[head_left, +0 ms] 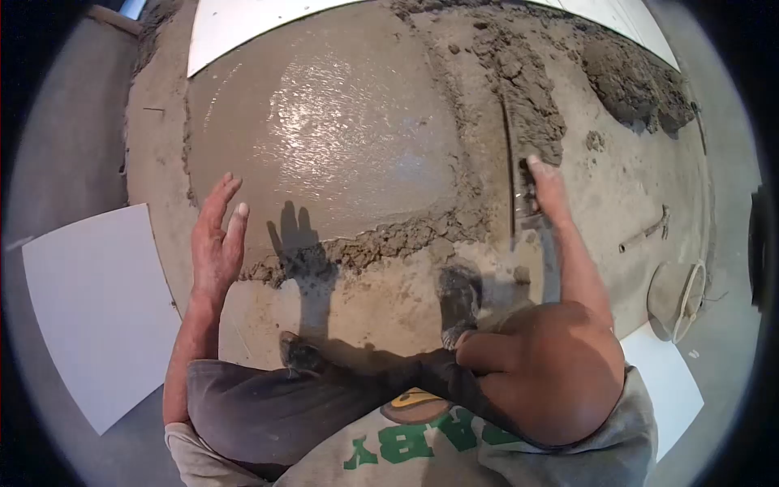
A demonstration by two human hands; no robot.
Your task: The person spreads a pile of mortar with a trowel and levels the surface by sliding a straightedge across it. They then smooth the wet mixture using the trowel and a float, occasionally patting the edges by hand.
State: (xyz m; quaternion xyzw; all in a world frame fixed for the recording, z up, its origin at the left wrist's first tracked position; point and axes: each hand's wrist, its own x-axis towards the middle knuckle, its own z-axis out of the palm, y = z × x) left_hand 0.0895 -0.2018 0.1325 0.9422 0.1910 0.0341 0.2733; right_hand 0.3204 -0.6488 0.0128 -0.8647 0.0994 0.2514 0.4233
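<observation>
My left hand (217, 239) is raised with fingers apart and nothing in it, over the near left edge of a smooth, wet mortar bed (365, 154). Its shadow falls across the mortar and the crumbly front rim. In my right hand (548, 188) is the handle of a long plastering trowel (520, 213), fingers wrapped round it. The trowel stands lengthwise just right of the bed, its long thin edge along a strip of scraped floor. Lumpy mortar (531, 105) lies at its far end and right side.
A dark mortar heap (633, 81) lies at the back right. A hammer-like tool (647, 231) and a bucket (675, 300) are on the floor at right. White tiles lie at left (101, 316), far edge (235, 32) and lower right (661, 381). My feet are close to the bed's front rim.
</observation>
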